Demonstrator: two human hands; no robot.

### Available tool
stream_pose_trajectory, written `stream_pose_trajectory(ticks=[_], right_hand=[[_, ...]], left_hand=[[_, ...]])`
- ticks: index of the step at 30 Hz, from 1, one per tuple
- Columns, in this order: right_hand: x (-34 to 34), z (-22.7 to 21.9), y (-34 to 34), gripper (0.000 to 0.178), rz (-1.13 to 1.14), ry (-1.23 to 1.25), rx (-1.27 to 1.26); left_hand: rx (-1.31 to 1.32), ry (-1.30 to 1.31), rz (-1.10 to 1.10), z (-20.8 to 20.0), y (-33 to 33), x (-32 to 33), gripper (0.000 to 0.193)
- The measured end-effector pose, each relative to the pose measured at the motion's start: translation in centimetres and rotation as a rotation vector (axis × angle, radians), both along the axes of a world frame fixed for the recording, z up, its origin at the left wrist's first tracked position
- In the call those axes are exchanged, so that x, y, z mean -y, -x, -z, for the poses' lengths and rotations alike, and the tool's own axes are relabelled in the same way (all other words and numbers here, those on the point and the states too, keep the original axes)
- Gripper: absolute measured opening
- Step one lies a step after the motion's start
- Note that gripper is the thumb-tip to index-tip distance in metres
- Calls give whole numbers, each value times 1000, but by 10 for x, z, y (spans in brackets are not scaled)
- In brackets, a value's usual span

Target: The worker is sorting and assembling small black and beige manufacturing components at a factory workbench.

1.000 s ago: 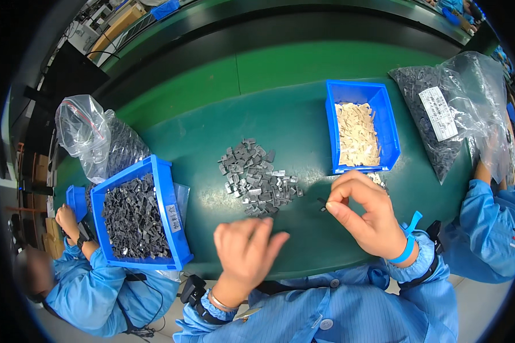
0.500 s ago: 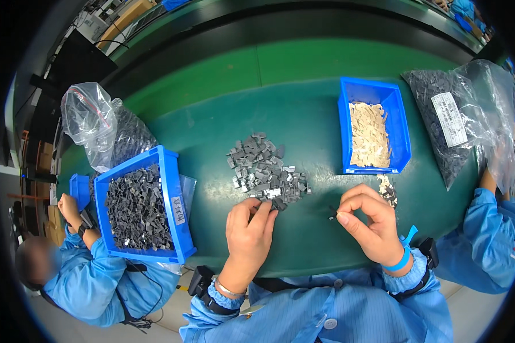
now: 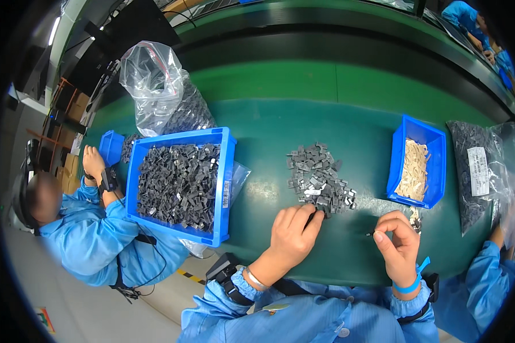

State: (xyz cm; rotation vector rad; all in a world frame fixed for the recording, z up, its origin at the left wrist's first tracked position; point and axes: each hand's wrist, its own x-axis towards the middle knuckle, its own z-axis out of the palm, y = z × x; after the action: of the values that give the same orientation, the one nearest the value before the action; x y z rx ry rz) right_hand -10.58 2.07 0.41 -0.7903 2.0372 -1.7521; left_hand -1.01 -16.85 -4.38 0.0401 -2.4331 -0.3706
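Observation:
A loose pile of small dark grey plastic parts (image 3: 317, 174) lies on the green table in front of me. At its near edge is my left hand (image 3: 292, 237), fingers closed around a dark part whose shape is mostly hidden. To the right, my right hand (image 3: 399, 247) pinches a small black piece (image 3: 370, 233) between thumb and forefinger, just above the table. Beyond that hand stands a blue bin (image 3: 433, 137) of cream-coloured flat pieces (image 3: 413, 170). Some cream and dark bits (image 3: 415, 218) lie beside my right fingers, partly covered by them.
At the left, a large blue bin (image 3: 228, 188) holds many dark parts. Clear plastic bags of dark parts stand behind it (image 3: 189, 108) and at the far right (image 3: 472, 177). Co-workers in blue sit at the left (image 3: 97, 234) and right (image 3: 492, 274); the left one's hand touches a small blue bin (image 3: 111, 147).
My view has swung left, so the table and bins appear farther right and more of the left co-worker shows. Both hands keep about the same places beside the pile, still pinching.

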Motion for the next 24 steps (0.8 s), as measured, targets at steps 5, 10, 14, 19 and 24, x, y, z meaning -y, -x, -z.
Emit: stream_pose_trajectory(ticks=[5,10,14,19,24], right_hand=[[5,0,-2,6,7,52,-44],[16,2,-14,27,7,266,61],[20,-2,-21,38,-12,348,96],[13,-10,-22,36,-19,365,85],[10,-10,-18,32,33,229,-102]], left_hand=[[-80,-189,-46,-13,-2,4,18],[-18,-536,61,-54,-5,-17,17],[58,-504,277,-74,-6,-32,23],[-70,-287,330,-65,0,-36,33],[-56,-157,372,-64,4,-38,34]])
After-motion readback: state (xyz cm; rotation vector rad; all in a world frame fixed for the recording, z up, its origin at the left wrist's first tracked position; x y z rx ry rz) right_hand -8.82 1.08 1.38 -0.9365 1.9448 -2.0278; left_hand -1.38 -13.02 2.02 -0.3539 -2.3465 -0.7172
